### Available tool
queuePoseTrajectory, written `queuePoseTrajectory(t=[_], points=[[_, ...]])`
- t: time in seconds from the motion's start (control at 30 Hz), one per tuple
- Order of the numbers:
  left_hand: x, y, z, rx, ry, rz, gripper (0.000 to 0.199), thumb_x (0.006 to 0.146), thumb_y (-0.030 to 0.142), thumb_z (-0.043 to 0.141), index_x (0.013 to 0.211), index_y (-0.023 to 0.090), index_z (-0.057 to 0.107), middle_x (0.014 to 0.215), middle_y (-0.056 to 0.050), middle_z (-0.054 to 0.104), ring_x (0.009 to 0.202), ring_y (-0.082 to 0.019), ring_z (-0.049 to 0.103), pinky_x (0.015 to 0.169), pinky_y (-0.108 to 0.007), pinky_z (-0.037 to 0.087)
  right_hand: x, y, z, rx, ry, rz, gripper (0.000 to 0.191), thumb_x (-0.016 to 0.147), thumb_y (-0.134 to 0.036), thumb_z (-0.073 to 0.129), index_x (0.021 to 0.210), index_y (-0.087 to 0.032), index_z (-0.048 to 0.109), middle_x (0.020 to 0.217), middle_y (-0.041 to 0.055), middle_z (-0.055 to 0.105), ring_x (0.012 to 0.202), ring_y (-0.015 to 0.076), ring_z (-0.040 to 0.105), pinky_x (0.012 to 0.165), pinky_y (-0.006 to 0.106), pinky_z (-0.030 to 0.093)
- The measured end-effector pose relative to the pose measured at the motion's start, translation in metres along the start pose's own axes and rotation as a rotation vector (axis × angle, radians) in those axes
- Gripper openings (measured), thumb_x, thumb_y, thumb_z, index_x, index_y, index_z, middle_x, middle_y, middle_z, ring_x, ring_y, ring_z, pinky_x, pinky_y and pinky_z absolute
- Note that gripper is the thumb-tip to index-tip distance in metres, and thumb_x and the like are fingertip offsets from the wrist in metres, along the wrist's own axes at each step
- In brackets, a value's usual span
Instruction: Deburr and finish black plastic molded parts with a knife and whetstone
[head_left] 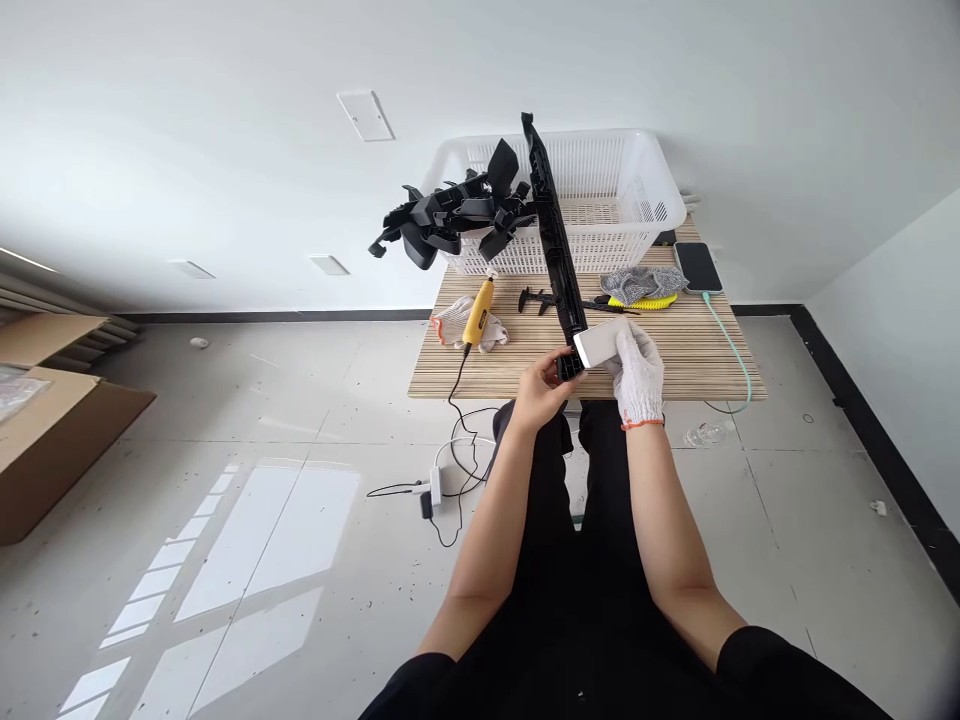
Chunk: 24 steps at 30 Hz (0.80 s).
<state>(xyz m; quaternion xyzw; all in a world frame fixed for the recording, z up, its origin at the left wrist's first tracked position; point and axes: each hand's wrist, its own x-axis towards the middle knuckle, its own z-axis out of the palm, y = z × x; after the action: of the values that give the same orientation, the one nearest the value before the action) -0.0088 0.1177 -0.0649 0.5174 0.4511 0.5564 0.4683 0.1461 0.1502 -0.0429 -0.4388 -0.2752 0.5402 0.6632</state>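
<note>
My bare left hand [541,390] is closed around the near end of a long black plastic strip [555,240]. The strip slants up and away, its far end above the basket rim. In a white knit glove with an orange cuff, my right hand [639,375] grips a flat, pale rectangular block [601,342] whose near-left end looks bright white. That end is against or just over the strip beside my left fingers; contact is not clear. Behind them on the table lie a caliper [536,298] and a yellow corded power tool [480,312], resting on a white glove [448,325].
A white plastic basket [600,238] stands at the table's back, black plastic parts [457,210] piled over its left side. Right of it lie a grey glove [641,284], a yellow-edged item [660,302] and a phone [697,267] on a green cable. Cords and a power strip [436,485] lie on the floor.
</note>
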Motion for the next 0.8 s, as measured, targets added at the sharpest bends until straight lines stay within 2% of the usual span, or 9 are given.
queuePoseTrajectory(t=[0.1, 0.13, 0.27, 0.4, 0.53, 0.7, 0.8], points=[[0.0007, -0.0006, -0.0007, -0.067, 0.017, 0.054, 0.060, 0.071, 0.046, 0.088, 0.119, 0.016, 0.069, 0.107, -0.011, 0.079, 0.102, -0.027, 0.075, 0.086, -0.038, 0.063, 0.0020, -0.0019, -0.0024, -0.017, -0.136, 0.100, 0.053, 0.067, -0.049, 0.088, 0.111, -0.024, 0.072, 0.101, 0.0035, 0.077, 0.091, 0.0211, 0.074, 0.073, 0.034, 0.064], [0.0010, -0.0006, -0.0009, -0.084, 0.020, 0.063, 0.060, 0.070, 0.046, 0.088, 0.118, 0.016, 0.069, 0.106, -0.011, 0.079, 0.101, -0.027, 0.075, 0.087, -0.038, 0.063, 0.0023, -0.0023, -0.0028, -0.016, -0.146, 0.119, 0.053, 0.066, -0.049, 0.089, 0.110, -0.023, 0.073, 0.099, 0.0033, 0.077, 0.090, 0.0214, 0.074, 0.071, 0.034, 0.065], [0.0016, 0.0003, -0.0016, -0.095, 0.002, 0.042, 0.060, 0.071, 0.044, 0.088, 0.119, 0.016, 0.069, 0.108, -0.011, 0.079, 0.103, -0.026, 0.075, 0.088, -0.038, 0.062, 0.0020, -0.0028, -0.0017, 0.013, -0.016, 0.050, 0.049, 0.070, -0.051, 0.085, 0.108, -0.024, 0.072, 0.100, 0.0023, 0.076, 0.089, 0.0190, 0.074, 0.071, 0.032, 0.064], [0.0017, 0.0001, -0.0027, -0.043, -0.065, 0.037, 0.061, 0.072, 0.045, 0.087, 0.121, 0.015, 0.069, 0.110, -0.012, 0.078, 0.104, -0.027, 0.074, 0.087, -0.037, 0.061, 0.0005, -0.0025, 0.0009, -0.019, -0.121, 0.094, 0.052, 0.064, -0.048, 0.089, 0.105, -0.022, 0.073, 0.099, 0.0036, 0.077, 0.084, 0.0188, 0.072, 0.064, 0.031, 0.063], [0.0012, -0.0023, -0.0031, 0.037, -0.099, -0.011, 0.060, 0.075, 0.044, 0.085, 0.124, 0.016, 0.067, 0.105, -0.009, 0.079, 0.095, -0.024, 0.075, 0.083, -0.034, 0.061, -0.0009, -0.0017, 0.0024, 0.021, 0.033, -0.013, 0.047, 0.071, -0.050, 0.084, 0.106, -0.022, 0.072, 0.102, 0.0036, 0.076, 0.089, 0.0182, 0.073, 0.074, 0.033, 0.064], [0.0005, -0.0006, -0.0027, 0.155, -0.109, -0.015, 0.056, 0.077, 0.032, 0.081, 0.129, 0.016, 0.067, 0.111, -0.010, 0.078, 0.098, -0.024, 0.074, 0.083, -0.032, 0.060, -0.0011, 0.0017, 0.0018, -0.082, -0.075, 0.009, 0.053, 0.064, -0.047, 0.089, 0.108, -0.020, 0.073, 0.101, 0.0043, 0.076, 0.088, 0.0200, 0.073, 0.076, 0.036, 0.065], [-0.0005, 0.0031, -0.0025, 0.222, -0.109, -0.038, 0.055, 0.079, 0.035, 0.079, 0.130, 0.018, 0.066, 0.111, -0.009, 0.079, 0.096, -0.024, 0.075, 0.083, -0.032, 0.060, -0.0003, 0.0032, 0.0013, -0.047, 0.026, -0.056, 0.052, 0.069, -0.051, 0.084, 0.109, -0.021, 0.072, 0.105, 0.0048, 0.076, 0.092, 0.0204, 0.073, 0.078, 0.037, 0.064]])
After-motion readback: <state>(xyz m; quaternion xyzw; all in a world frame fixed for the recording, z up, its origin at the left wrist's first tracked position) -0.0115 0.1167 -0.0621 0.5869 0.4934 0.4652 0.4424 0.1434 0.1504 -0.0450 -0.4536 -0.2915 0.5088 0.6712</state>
